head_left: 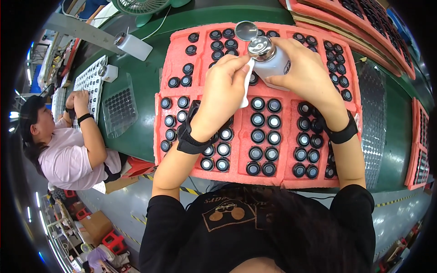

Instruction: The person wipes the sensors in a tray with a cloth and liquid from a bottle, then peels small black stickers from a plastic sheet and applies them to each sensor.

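Observation:
My right hand [306, 68] is wrapped round a whitish plastic bottle [272, 69] with a round metal dispenser top [261, 47]. Its round metal lid [246, 30] is flipped up on the far side. Between the fingers of my left hand [223, 84] is a folded white wipe [247, 85], its upper end touching or right beside the dispenser top. Both hands are above pink foam trays [239, 136] that hold many black round parts [257, 119], several with shiny pale centres. My hands and forearms hide some of these parts.
Stacked pink trays [314, 16] stand at the far right. Clear plastic sheets [374, 113] lie right of my trays, and a dotted sheet [120, 107] lies left. Two more bottles [134, 45] stand at the far left, near a green fan [141, 6]. A co-worker [73, 150] sits left, hands over a white tray.

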Tool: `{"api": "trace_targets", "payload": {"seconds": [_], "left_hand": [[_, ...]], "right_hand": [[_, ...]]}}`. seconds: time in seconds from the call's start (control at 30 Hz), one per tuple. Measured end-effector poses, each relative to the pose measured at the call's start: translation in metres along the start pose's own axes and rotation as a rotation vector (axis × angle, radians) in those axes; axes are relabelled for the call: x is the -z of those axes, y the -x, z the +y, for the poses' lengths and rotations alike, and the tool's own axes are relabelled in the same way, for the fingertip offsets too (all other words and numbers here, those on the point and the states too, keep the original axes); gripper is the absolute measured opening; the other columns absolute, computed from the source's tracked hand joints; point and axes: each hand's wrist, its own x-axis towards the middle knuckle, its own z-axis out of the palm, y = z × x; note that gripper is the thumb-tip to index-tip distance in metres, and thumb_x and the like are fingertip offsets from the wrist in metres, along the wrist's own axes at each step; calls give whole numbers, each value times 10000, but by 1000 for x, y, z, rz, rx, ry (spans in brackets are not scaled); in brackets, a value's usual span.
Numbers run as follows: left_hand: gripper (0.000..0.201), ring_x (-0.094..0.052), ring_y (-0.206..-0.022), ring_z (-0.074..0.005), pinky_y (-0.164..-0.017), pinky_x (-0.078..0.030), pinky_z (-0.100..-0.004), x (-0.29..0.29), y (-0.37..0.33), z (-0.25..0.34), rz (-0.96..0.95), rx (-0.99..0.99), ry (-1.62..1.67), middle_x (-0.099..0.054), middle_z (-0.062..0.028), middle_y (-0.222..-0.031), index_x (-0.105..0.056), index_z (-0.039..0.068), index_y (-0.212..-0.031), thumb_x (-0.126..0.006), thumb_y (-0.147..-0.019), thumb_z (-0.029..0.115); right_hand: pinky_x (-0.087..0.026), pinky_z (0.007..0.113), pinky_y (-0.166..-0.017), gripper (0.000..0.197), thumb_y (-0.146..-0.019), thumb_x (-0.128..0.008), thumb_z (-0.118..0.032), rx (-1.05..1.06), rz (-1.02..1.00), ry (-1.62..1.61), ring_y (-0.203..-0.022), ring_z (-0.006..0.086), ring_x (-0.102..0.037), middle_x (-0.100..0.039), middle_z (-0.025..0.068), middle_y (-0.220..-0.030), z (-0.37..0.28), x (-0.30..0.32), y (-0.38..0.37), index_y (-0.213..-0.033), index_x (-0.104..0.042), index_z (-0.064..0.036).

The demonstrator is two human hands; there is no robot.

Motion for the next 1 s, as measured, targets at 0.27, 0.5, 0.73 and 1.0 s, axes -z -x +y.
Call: {"api": "trace_targets", "payload": {"seconds": [0.27,0.5,0.73,1.0], "left_hand": [[216,-569,-693,-187,-655,-439,-264,26,11,13,-283,-144,-16,-585,-96,-819,-604,-7,-1018,-525,-817,9],[170,-592,-764,-299,-665,-466,-347,70,3,-25,-395,-195,-502,-617,-145,-751,-636,19,-892,-598,-728,42],[134,-604,-715,-305,-647,-475,-355,74,5,-21,-600,7,-509,-622,-138,-710,-631,29,-766,-658,-638,55],[127,-601,-707,-300,-657,-469,-350,87,3,-26,-733,188,-724,-616,-138,-713,-625,40,-728,-670,-611,56]], "right_hand": [[-445,358,-820,646,-607,-726,-212,29,54,88,-963,314,-557,-555,172,-1076,4,-7,2,-1169,-478,-15],[-443,362,-834,666,-628,-723,-243,46,41,115,-984,319,-555,-544,182,-1110,1,-8,2,-1197,-456,-23],[-450,357,-825,672,-636,-717,-258,0,21,102,-977,306,-567,-547,175,-1116,1,-7,2,-1211,-451,-33],[-457,350,-818,668,-642,-713,-272,59,59,136,-965,309,-572,-553,174,-1104,8,-10,2,-1210,-453,-35]]}}
